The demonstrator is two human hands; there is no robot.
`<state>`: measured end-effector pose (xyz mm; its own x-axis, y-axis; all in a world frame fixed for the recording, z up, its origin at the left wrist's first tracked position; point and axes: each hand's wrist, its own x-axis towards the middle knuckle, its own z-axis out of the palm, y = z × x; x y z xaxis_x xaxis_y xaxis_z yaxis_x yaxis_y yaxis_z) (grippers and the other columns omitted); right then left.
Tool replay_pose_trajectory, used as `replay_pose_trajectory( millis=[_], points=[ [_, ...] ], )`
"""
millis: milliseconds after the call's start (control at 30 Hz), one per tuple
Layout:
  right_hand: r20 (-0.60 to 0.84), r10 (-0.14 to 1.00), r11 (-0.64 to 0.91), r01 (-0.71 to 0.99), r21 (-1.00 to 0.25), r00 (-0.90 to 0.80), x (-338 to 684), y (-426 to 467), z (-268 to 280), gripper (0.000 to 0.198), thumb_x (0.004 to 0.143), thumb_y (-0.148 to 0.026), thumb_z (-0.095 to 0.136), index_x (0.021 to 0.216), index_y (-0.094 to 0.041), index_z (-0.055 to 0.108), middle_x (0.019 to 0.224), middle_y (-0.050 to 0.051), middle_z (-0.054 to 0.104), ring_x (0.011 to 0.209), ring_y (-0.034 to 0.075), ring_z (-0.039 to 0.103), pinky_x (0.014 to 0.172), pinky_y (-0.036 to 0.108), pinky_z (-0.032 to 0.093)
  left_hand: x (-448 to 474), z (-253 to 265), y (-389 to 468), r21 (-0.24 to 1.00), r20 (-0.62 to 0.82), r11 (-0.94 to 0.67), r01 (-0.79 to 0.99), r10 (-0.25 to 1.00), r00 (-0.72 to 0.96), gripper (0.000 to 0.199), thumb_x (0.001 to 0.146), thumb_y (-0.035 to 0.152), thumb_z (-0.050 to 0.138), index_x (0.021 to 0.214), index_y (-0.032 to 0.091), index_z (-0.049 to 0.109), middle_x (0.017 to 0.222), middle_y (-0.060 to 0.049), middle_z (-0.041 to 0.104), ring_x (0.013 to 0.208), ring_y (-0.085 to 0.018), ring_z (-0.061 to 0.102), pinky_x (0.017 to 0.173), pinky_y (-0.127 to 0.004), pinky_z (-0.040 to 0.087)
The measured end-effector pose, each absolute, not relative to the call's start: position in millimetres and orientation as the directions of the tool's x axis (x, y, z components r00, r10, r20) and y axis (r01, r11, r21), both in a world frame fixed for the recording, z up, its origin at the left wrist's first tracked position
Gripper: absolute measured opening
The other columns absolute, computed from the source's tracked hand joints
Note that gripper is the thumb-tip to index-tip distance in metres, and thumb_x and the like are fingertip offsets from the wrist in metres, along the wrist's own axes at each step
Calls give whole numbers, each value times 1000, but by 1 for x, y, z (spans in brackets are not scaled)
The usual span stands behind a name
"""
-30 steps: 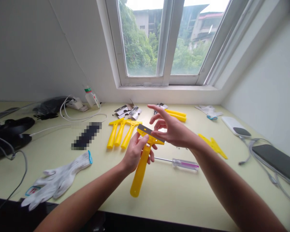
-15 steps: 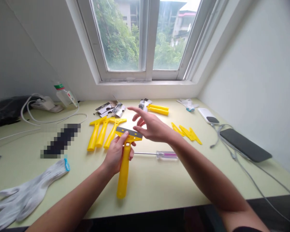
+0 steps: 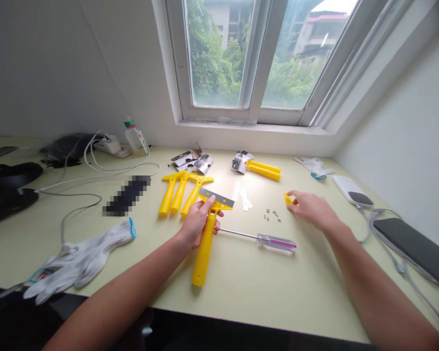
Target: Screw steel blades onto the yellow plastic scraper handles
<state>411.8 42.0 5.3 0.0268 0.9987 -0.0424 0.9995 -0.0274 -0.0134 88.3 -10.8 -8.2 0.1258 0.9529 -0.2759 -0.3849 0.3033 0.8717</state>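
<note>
My left hand [image 3: 200, 219] is wrapped round the neck of a yellow scraper [image 3: 204, 253], its thumb pressing on the grey blade [image 3: 217, 197] laid across the head. The scraper's handle points down toward the desk's front edge. At the right, my right hand [image 3: 312, 209] has its fingertips closed on a yellow plastic piece [image 3: 288, 199]; the fingers cover most of it. Between the hands lie several small screws [image 3: 272, 214] and a few thin metal blades [image 3: 243, 195]. A screwdriver [image 3: 276, 243] with a clear and purple handle lies just right of the scraper.
Three more yellow scraper handles [image 3: 177, 195] lie left of centre. Behind are packaging cards [image 3: 193, 161] and packaged yellow scrapers [image 3: 263, 169]. A white glove [image 3: 91, 258] lies left, a bottle [image 3: 135, 139] at the back, a power bank [image 3: 351, 190] and cables right.
My right hand has moved from above the scraper head to the yellow pieces on the right and closed its fingertips there. The view has turned left. My left hand keeps holding the scraper.
</note>
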Motion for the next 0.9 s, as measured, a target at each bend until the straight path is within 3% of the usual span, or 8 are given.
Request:
replay_pose_trajectory(
  millis=[267, 333, 433, 600, 700, 767, 800, 900],
  points=[
    [-26, 997, -74, 995, 62, 76, 406, 46, 5, 59, 83, -19, 43, 142, -23, 49, 115, 17, 70, 94, 29, 68, 66, 34, 45, 88, -7, -12, 859, -290, 329, -392, 944, 156, 44, 80, 54, 70, 91, 18, 48, 72, 0, 63, 40, -9, 55, 36, -20, 41],
    [-8, 998, -59, 998, -33, 59, 408, 48, 10, 64, 81, -16, 44, 144, -24, 46, 115, 14, 70, 91, 26, 68, 69, 33, 47, 89, -6, -13, 858, -301, 341, -383, 940, 162, 43, 79, 53, 71, 91, 18, 49, 72, 0, 63, 40, -9, 55, 37, -20, 41],
    [14, 1000, 30, 944, -328, -27, 401, 49, 25, 65, 79, -17, 48, 143, -27, 46, 110, 9, 70, 80, 19, 68, 70, 29, 49, 89, -5, -13, 852, -318, 368, -373, 929, 190, 41, 80, 53, 68, 90, 17, 51, 74, -2, 64, 41, -11, 57, 38, -22, 43],
    [157, 970, 242, 759, -604, -184, 361, 36, 72, 43, 80, -28, 59, 122, -22, 61, 98, 7, 67, 77, 17, 63, 68, 30, 53, 88, -6, -15, 813, -314, 396, -427, 916, 251, 38, 84, 53, 58, 91, 15, 57, 77, -5, 65, 44, -14, 58, 39, -25, 45],
    [194, 918, 359, 520, -775, -346, 330, 26, 92, 60, 79, -26, 64, 136, -25, 46, 95, 5, 64, 76, 17, 62, 62, 29, 54, 88, -6, -17, 799, -318, 419, -431, 903, 289, 34, 85, 48, 57, 90, 14, 58, 79, -6, 65, 47, -14, 59, 41, -26, 47],
    [201, 874, 393, 401, -827, -442, 312, 23, 95, 72, 79, -23, 65, 144, -30, 36, 96, 3, 63, 78, 16, 62, 63, 29, 55, 88, -7, -19, 799, -320, 433, -418, 893, 316, 32, 84, 44, 57, 90, 13, 59, 81, -7, 65, 49, -14, 59, 43, -27, 48],
    [197, 860, 402, 388, -829, -471, 305, 22, 93, 68, 79, -22, 64, 142, -30, 39, 96, 2, 63, 77, 15, 61, 64, 29, 56, 88, -8, -19, 802, -316, 434, -411, 891, 325, 30, 84, 43, 57, 90, 13, 60, 82, -7, 65, 50, -14, 59, 44, -27, 49],
    [183, 860, 407, 426, -808, -476, 291, 25, 83, 35, 81, -25, 64, 115, -23, 62, 91, 2, 62, 74, 14, 60, 67, 30, 55, 89, -9, -20, 812, -299, 422, -402, 894, 334, 27, 83, 39, 57, 91, 13, 59, 82, -7, 64, 50, -14, 58, 47, -29, 51]
  ],
)
